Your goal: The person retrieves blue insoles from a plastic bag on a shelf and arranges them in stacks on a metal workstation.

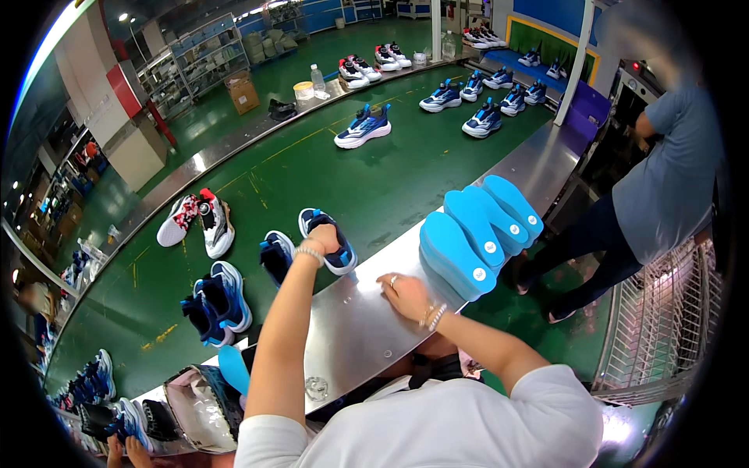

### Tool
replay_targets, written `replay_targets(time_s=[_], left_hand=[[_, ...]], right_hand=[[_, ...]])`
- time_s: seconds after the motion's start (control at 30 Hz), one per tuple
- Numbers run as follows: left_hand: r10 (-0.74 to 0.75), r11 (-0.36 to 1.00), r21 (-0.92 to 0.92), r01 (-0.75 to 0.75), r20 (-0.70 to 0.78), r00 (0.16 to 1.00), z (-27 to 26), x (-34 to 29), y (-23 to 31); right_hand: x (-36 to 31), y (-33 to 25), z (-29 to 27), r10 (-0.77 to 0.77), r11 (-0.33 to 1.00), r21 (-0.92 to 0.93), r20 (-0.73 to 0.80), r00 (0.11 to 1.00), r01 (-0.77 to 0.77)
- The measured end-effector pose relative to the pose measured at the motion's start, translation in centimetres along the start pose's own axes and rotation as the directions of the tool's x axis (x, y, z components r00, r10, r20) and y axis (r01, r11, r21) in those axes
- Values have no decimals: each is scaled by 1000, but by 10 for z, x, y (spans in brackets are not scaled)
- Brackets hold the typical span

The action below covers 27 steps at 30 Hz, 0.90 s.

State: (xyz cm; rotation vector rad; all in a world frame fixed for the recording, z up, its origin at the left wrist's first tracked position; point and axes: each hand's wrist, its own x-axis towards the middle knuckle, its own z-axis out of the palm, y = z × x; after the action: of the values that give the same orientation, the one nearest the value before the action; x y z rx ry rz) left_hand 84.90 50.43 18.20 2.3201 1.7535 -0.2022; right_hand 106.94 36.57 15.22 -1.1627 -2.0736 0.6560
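Note:
My left hand (323,237) reaches into the opening of a dark blue sneaker (343,262) with a white sole, and its fingers are hidden inside. Close to its left stands another dark blue sneaker (276,257), partly behind my forearm. My right hand (407,296) rests on the metal ledge (343,327) with fingers apart and nothing in them. Just right of it, light blue insoles (459,253) lie in several overlapping stacks, each with a round white mark at the heel.
A green conveyor belt (257,179) carries more sneakers, among them a blue pair (218,303) and a white-and-red pair (212,224). An open box (199,413) sits at lower left, near another person's hands (129,451). At right, a person (663,171) stands behind a wire cart (663,312).

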Motion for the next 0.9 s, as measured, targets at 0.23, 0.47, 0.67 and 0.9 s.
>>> replay_targets(time_s=[0.23, 0.47, 0.67, 0.9], left_hand=[[-30, 995, -84, 62, 346, 938, 41, 46, -31], [14, 1000, 0, -14, 283, 959, 43, 19, -55], [580, 812, -302, -499, 332, 744, 13, 22, -38], [599, 735, 18, -678, 451, 662, 115, 79, -129]], right_hand=[[-50, 8, -2, 212, 947, 258, -44, 976, -193], [-40, 11, 1, 174, 943, 286, 8, 985, -169], [-38, 19, -3, 174, 943, 294, -34, 984, -156], [-14, -12, -45, -78, 970, 224, -82, 994, 95]])
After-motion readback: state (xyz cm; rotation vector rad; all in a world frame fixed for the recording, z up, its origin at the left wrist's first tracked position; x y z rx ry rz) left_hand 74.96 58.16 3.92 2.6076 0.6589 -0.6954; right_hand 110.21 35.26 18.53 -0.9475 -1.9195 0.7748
